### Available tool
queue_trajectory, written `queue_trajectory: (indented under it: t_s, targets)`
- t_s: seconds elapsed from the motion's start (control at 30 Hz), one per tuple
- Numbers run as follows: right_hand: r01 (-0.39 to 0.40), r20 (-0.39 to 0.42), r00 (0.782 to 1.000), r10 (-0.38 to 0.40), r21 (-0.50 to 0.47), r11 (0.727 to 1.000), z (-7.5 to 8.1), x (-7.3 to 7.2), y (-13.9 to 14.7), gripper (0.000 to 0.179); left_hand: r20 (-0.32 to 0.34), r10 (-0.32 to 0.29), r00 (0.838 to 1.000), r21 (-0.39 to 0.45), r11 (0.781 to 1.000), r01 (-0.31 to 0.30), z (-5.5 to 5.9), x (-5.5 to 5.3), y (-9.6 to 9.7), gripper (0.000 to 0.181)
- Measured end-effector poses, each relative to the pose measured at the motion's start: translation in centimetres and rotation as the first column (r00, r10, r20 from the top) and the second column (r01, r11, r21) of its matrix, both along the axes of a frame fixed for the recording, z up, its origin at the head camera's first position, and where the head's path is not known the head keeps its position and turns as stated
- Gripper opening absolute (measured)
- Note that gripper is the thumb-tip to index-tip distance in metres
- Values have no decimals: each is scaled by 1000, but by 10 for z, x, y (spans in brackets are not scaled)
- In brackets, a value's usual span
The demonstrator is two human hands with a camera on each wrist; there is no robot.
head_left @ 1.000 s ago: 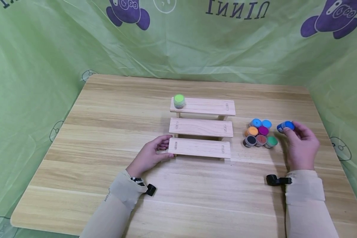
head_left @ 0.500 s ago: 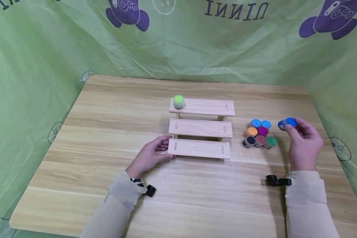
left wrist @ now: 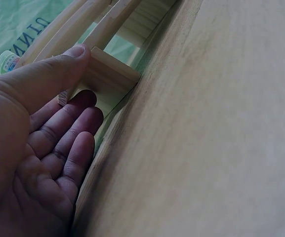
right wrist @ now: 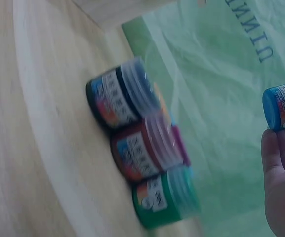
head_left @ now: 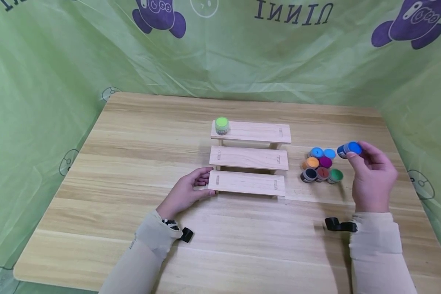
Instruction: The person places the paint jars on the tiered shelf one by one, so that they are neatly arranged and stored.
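A three-step wooden stand [head_left: 247, 183] stands mid-table, with a light green paint jar [head_left: 222, 125] on the left end of its back step. My left hand [head_left: 187, 190] holds the left end of the front step; in the left wrist view the thumb [left wrist: 58, 74] lies against the wood and the fingers curl beside the support. Off to the right, my right hand [head_left: 375, 177] pinches a blue paint jar [head_left: 349, 150], tilted and raised above the table. Its label faces the camera in the right wrist view, where the jar [right wrist: 282, 106] is cut off by the frame edge.
Several paint jars are grouped between the stand and my right hand, among them black [head_left: 309, 175], brown-red [head_left: 322, 174], green [head_left: 335, 176], orange [head_left: 310, 163] and purple [head_left: 325, 162]. A green curtain [head_left: 220, 61] hangs behind the wooden table [head_left: 150, 134].
My right hand has raised the blue jar higher off the table, and over the last half second shifted it slightly left. The left hand and stand stay put.
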State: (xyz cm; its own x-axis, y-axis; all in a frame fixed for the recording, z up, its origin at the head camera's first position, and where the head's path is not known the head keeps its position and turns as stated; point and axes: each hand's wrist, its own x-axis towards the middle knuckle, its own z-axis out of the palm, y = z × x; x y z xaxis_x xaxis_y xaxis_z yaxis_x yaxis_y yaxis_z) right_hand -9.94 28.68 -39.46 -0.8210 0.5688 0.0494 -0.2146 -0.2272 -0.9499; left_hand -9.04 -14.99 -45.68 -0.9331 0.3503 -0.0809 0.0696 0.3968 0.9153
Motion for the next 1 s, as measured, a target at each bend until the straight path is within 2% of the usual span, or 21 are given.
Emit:
queue_trajectory:
  t_s: [0.2,0.53,0.87,1.0]
  targets:
    - [-42,36,999,38,93,995,6,0,-13,39,-2,0,1000,-4,1000,0,-1,-1,1,68]
    - [-123,-24,992,128,135,983,9,-6,-33,38,-7,-8,1000,-4,1000,8,-2,-2,0,69]
    - [-217,-17,975,222,158,963,17,-7,-50,39,-6,-7,1000,-9,1000,7,-3,-1,0,70]
    - [-261,22,965,261,152,953,20,-7,-54,42,-5,-9,1000,-7,1000,9,-2,-1,0,70]
